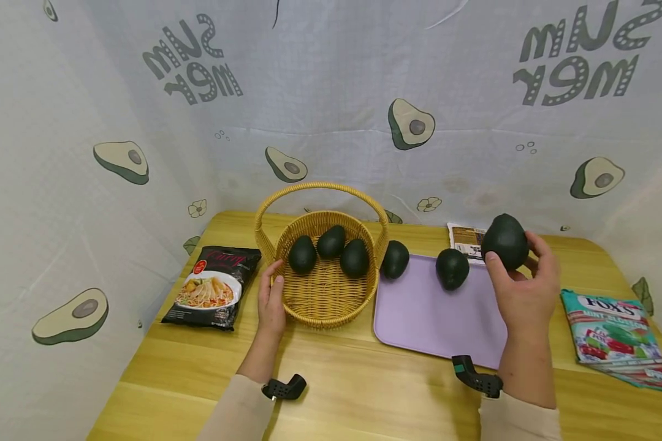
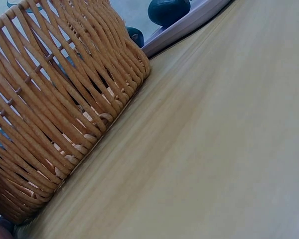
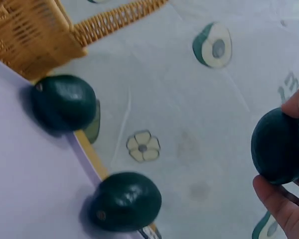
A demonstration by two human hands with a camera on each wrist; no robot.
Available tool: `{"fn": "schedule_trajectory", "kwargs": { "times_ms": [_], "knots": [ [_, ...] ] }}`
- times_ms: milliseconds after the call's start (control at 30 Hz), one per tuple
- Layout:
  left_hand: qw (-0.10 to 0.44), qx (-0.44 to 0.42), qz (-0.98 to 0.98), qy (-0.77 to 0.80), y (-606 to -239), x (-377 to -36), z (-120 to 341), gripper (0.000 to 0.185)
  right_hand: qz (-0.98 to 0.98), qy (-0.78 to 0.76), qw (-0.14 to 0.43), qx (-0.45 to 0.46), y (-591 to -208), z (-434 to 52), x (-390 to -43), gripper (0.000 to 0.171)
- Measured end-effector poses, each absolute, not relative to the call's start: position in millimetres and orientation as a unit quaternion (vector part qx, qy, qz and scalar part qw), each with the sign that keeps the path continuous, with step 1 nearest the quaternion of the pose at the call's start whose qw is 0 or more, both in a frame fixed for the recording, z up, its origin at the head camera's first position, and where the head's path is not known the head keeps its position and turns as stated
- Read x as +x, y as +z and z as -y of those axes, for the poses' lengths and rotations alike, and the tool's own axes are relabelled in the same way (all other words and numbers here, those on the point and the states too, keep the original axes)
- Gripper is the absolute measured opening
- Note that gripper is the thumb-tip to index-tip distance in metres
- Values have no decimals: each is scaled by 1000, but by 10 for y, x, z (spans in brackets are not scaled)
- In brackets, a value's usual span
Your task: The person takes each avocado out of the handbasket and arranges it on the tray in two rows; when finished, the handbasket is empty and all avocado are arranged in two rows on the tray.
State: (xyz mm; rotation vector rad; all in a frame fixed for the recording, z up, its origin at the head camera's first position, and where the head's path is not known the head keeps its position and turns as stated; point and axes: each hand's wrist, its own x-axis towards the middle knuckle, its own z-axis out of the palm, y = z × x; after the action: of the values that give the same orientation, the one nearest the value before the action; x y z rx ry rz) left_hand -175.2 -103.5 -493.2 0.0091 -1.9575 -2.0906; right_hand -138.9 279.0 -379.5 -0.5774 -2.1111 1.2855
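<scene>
My right hand holds a dark green avocado up over the far right of a lilac tray, thumb on one side and fingers on the other. In the right wrist view that avocado shows between thumb and fingers. Two more lie at the tray's far side, a left avocado beside the basket and a right avocado. With its thumb at the rim, my left hand grips the left side of a woven handled basket. Inside the basket are three avocados.
A black noodle packet lies left of the basket. Beyond the tray is a brown and white packet, partly hidden by the raised avocado. At the right lies a teal candy bag. A printed white curtain hangs behind the wooden table.
</scene>
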Motion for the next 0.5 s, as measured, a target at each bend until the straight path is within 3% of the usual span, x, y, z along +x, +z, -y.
{"fn": "schedule_trajectory", "kwargs": {
  "times_ms": [300,500],
  "knots": [
    [142,5,681,-718,-4933,-1753,1036,40,772,476,297,-298,-3888,-3101,-1365,62],
    [140,8,679,-720,-4937,-1751,1035,40,782,460,247,-340,-3997,-3276,-1353,64]
  ]
}}
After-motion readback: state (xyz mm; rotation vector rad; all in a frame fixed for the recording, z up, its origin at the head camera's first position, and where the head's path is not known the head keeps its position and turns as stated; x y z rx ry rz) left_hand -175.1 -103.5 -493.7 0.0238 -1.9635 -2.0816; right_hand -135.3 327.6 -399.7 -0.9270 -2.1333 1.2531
